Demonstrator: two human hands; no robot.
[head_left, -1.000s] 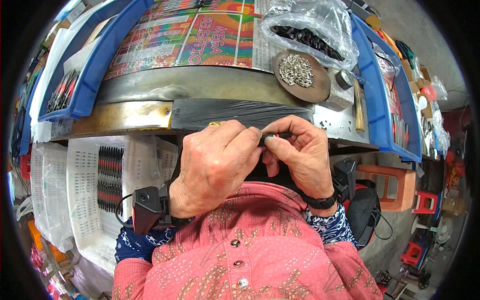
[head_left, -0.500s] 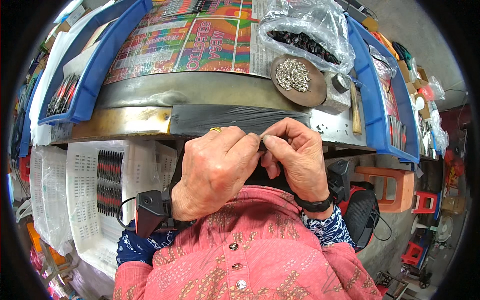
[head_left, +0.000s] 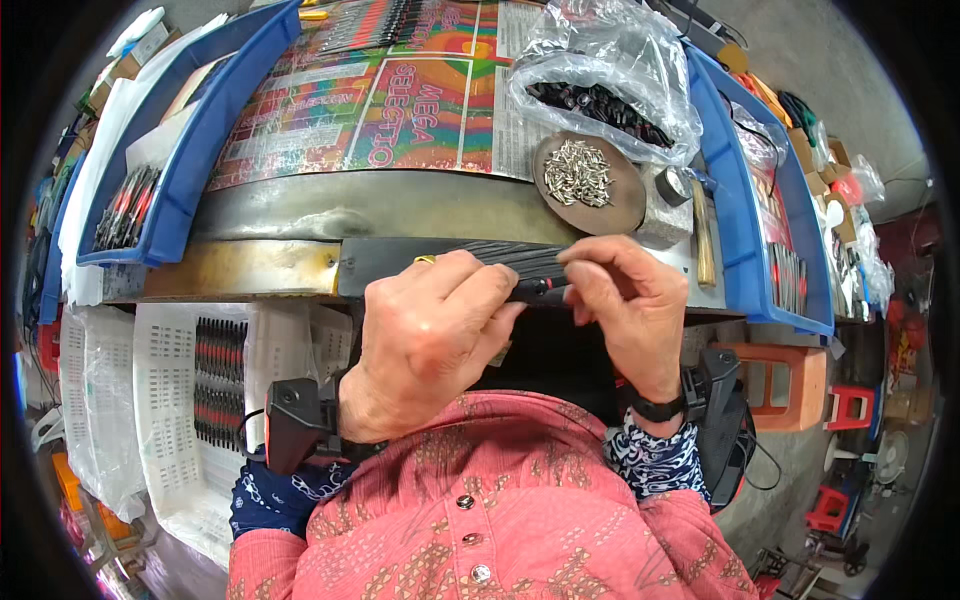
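Note:
My left hand [head_left: 430, 320] is closed at the table's front edge, its thumb and fingers round a slim black piece with a red band [head_left: 541, 286]. The piece's end sticks out toward my right hand [head_left: 638, 315]. The fingers of that hand are bent, thumb and forefinger together just beyond the end; anything in the pinch is too small to name. Behind both hands a black strip [head_left: 385, 262] covers part of the table edge. Farther back, a round brown dish [head_left: 630, 200] holds a heap of small silvery metal pins [head_left: 577, 173].
An open clear plastic bag [head_left: 640, 60] holds dark parts. Blue trays [head_left: 185, 190] flank the table with black-and-red pieces inside. A stone block [head_left: 665, 225] and a wooden-handled tool [head_left: 704, 240] lie right of the dish. Below left, a white basket [head_left: 165, 390] holds stacked black-and-red pieces.
My hands have drawn apart, the right one moving to the right. The end of the black piece with its red band now shows between them.

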